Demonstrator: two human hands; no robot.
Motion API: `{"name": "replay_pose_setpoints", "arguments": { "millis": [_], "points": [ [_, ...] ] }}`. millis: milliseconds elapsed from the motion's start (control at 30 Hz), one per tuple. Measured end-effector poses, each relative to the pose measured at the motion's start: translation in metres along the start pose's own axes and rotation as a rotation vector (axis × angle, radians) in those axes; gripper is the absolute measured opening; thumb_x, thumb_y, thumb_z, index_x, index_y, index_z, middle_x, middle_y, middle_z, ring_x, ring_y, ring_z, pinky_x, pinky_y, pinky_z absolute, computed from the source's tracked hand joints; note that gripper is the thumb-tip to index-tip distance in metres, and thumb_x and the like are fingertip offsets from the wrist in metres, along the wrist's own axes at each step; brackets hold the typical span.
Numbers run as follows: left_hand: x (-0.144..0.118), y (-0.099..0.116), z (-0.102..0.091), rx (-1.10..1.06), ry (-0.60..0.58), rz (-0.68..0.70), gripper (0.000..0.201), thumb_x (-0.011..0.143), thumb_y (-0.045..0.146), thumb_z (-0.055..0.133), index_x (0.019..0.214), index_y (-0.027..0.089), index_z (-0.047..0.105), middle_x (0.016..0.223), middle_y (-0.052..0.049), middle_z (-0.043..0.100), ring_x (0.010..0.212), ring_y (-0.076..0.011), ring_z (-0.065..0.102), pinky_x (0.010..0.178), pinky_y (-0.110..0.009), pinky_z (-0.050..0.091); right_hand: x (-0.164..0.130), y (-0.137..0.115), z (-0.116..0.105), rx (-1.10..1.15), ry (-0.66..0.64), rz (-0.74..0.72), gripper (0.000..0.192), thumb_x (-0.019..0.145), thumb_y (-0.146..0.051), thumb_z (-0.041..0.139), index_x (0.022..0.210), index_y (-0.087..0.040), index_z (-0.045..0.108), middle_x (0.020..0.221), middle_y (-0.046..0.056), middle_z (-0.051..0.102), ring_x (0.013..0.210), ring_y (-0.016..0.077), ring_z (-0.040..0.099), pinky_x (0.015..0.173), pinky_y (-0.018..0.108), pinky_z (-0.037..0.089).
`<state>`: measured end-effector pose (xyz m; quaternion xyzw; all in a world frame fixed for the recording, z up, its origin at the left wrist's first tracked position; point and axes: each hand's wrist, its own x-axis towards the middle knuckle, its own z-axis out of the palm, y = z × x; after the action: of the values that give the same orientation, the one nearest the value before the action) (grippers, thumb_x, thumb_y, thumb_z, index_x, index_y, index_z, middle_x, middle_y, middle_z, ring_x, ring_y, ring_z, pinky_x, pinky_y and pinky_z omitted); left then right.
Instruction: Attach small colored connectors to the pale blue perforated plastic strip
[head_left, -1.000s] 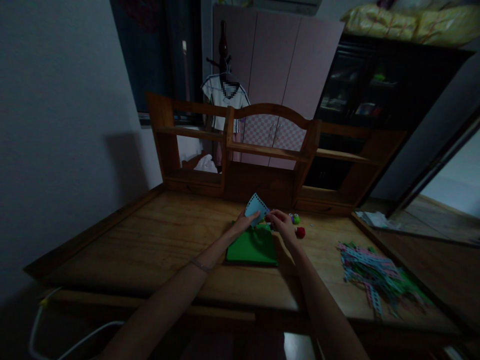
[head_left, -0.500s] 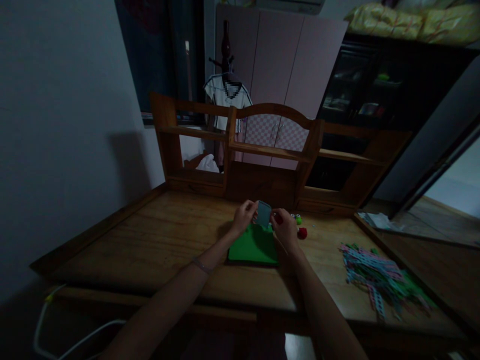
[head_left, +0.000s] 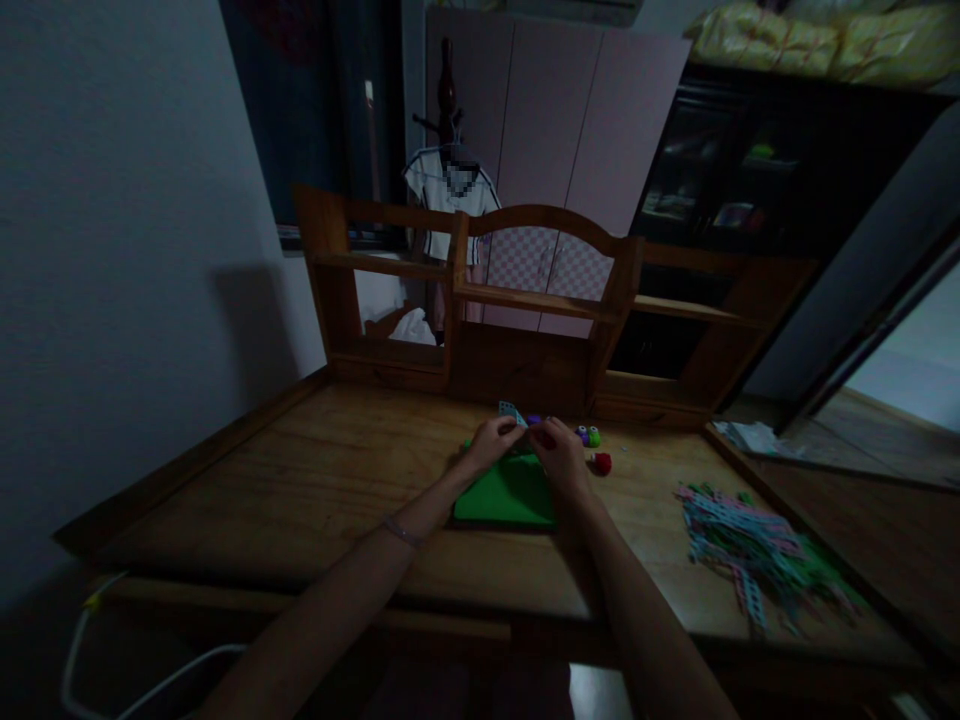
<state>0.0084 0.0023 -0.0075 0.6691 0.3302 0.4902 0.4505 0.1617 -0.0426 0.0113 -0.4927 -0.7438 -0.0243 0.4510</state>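
My left hand (head_left: 491, 443) and my right hand (head_left: 559, 452) meet at the far edge of a green sheet (head_left: 506, 495) that lies flat on the wooden desk (head_left: 300, 480). A small light-blue paper piece (head_left: 511, 411) with punched edges pokes out above my left fingers, mostly hidden by them. Both hands pinch around it. Just right of my right hand sit small round punches: a purple-and-green one (head_left: 589, 435) and a red one (head_left: 601, 463).
A heap of pastel punched paper strips (head_left: 750, 555) lies at the desk's right end. A wooden shelf unit (head_left: 540, 300) stands along the back of the desk. The wall is at the left, a dark cabinet behind right.
The light-blue paper stood upright between my hands a second ago; it has been lowered and folded down, now mostly covered by my fingers at the green sheet's far edge.
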Motion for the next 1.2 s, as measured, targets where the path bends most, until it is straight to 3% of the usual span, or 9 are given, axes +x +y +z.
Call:
{"name": "replay_pose_setpoints", "arguments": {
  "millis": [133, 433, 867, 1200],
  "points": [
    [0.0010, -0.0022, 0.0002, 0.019, 0.003, 0.006, 0.029, 0.075, 0.037, 0.056, 0.091, 0.014, 0.064, 0.088, -0.006, 0.065, 0.075, -0.0176, 0.061, 0.054, -0.022, 0.049, 0.0012, 0.0015, 0.0019, 0.003, 0.013, 0.014, 0.013, 0.081, -0.029, 0.052, 0.085, -0.022, 0.063, 0.082, 0.003, 0.058, 0.074, 0.0163, 0.055, 0.067, 0.025, 0.040],
    [0.0032, -0.0023, -0.0014, 0.191, 0.072, 0.142, 0.024, 0.074, 0.032, 0.059, 0.084, 0.013, 0.068, 0.083, -0.005, 0.068, 0.078, -0.0172, 0.061, 0.072, -0.025, 0.048, 0.0018, 0.0035, 0.0031, 0.023, 0.029, 0.023, 0.013, 0.080, -0.029, 0.053, 0.084, -0.021, 0.063, 0.079, 0.003, 0.058, 0.072, 0.0159, 0.054, 0.066, 0.026, 0.040],
    [0.0023, 0.0035, -0.0024, 0.220, 0.062, 0.215, 0.021, 0.076, 0.032, 0.057, 0.078, 0.013, 0.066, 0.079, -0.004, 0.067, 0.075, -0.0150, 0.061, 0.072, -0.024, 0.046, 0.0014, 0.0012, 0.0010, 0.017, 0.042, 0.017, 0.014, 0.081, -0.030, 0.053, 0.087, -0.022, 0.062, 0.083, 0.003, 0.059, 0.076, 0.0169, 0.055, 0.068, 0.026, 0.042],
    [0.0018, 0.0051, -0.0001, 0.193, 0.080, 0.179, 0.024, 0.073, 0.035, 0.059, 0.077, 0.013, 0.067, 0.078, -0.004, 0.067, 0.075, -0.0156, 0.061, 0.071, -0.024, 0.046, 0.0005, -0.0016, 0.0005, -0.018, 0.054, 0.009, 0.015, 0.082, -0.030, 0.051, 0.082, -0.021, 0.063, 0.084, 0.004, 0.060, 0.076, 0.0165, 0.056, 0.067, 0.025, 0.042]
  ]
}}
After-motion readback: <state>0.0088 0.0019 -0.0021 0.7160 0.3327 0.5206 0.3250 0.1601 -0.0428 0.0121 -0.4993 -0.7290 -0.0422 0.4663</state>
